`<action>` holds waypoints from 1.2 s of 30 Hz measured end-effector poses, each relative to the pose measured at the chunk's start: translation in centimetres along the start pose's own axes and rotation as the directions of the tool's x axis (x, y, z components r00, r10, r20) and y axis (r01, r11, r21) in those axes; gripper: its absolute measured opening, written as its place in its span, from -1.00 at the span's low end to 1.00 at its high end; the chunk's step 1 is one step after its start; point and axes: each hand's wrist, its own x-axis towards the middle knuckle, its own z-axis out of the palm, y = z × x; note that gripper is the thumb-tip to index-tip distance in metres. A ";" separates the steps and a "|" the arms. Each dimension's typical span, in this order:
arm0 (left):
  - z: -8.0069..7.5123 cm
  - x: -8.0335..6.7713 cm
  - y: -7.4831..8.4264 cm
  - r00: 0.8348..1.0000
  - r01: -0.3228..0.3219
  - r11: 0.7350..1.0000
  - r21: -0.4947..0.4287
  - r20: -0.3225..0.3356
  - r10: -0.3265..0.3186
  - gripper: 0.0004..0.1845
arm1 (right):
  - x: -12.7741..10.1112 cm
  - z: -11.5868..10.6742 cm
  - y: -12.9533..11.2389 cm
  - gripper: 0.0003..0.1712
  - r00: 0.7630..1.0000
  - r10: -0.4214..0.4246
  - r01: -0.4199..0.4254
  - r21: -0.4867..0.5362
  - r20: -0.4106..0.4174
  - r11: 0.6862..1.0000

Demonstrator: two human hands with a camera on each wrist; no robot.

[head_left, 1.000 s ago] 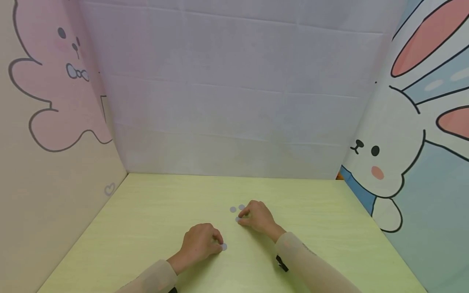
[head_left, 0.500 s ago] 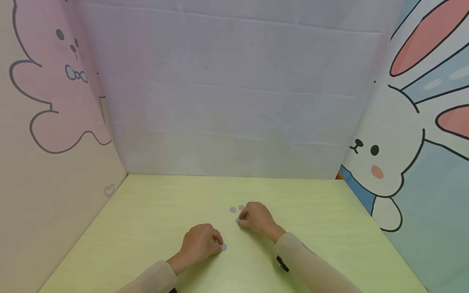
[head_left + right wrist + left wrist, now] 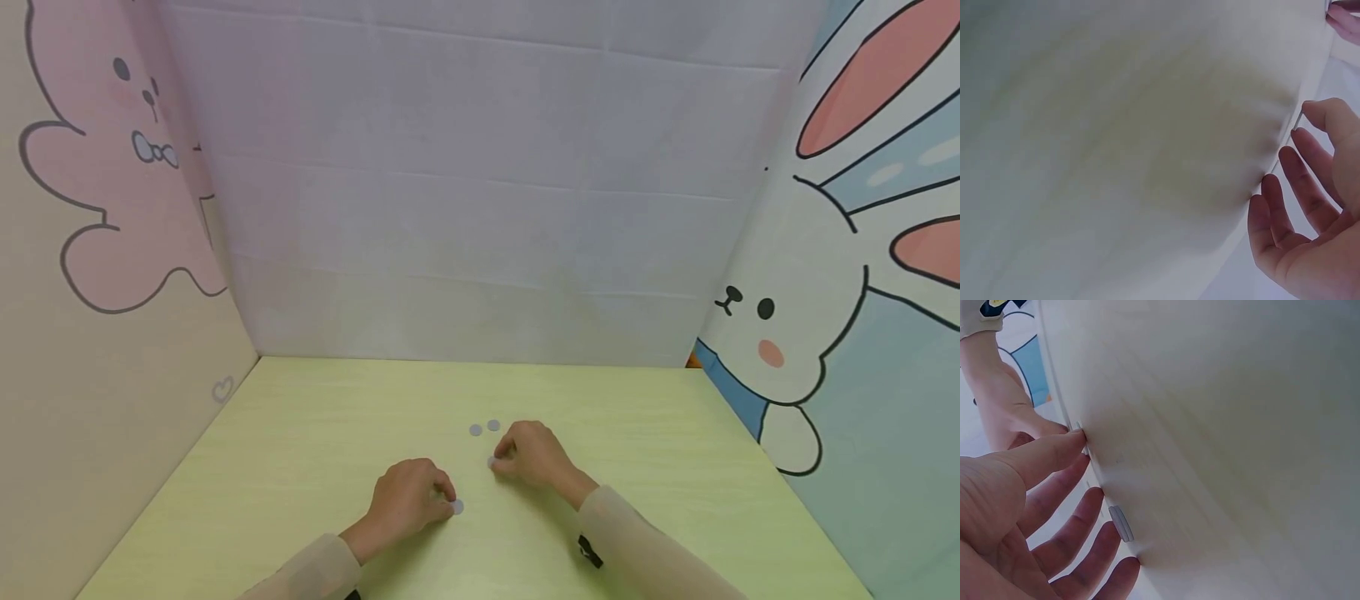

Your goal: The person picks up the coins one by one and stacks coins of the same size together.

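Since the earlier frames the right hand (image 3: 536, 458) has slid nearer the person, dragging a disc (image 3: 492, 461) with it, while the left hand (image 3: 408, 498) has stayed put. On the left, curled fingers press a grey disc (image 3: 458, 506) flat to the table (image 3: 300, 467). Beyond lie two loose discs (image 3: 476, 430), side by side. The right fingertips, bent, pin their disc too. Such thin discs could slip free if the fingertip pressure lightens or the nail misses the edge.
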 end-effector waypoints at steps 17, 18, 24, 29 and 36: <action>-0.2 -0.2 0.1 1.000 0.010 1.000 -0.007 0.000 -0.010 -0.84 | -2.7 -0.3 -2.0 -0.88 0.999 -0.032 0.029 0.086 0.033 0.996; -0.2 -0.2 0.1 1.000 0.011 1.000 -0.009 0.001 -0.011 -0.84 | -2.8 -0.3 -2.0 -0.89 0.999 -0.031 0.028 0.087 0.036 0.996; -0.2 -0.2 0.1 1.000 0.012 1.000 -0.018 0.001 -0.012 -0.84 | -3.2 -0.1 -2.3 -0.90 0.998 -0.043 0.039 0.090 0.039 0.995; -0.1 -0.2 0.0 1.000 0.007 1.000 -0.010 -0.006 -0.007 -0.84 | -3.4 0.0 -2.6 -0.93 0.998 -0.051 0.047 0.084 0.042 0.995; -0.1 -0.2 0.1 1.000 0.005 1.000 -0.003 -0.011 -0.005 -0.84 | -3.7 0.1 -3.1 -0.96 0.995 -0.099 0.097 0.072 0.022 0.993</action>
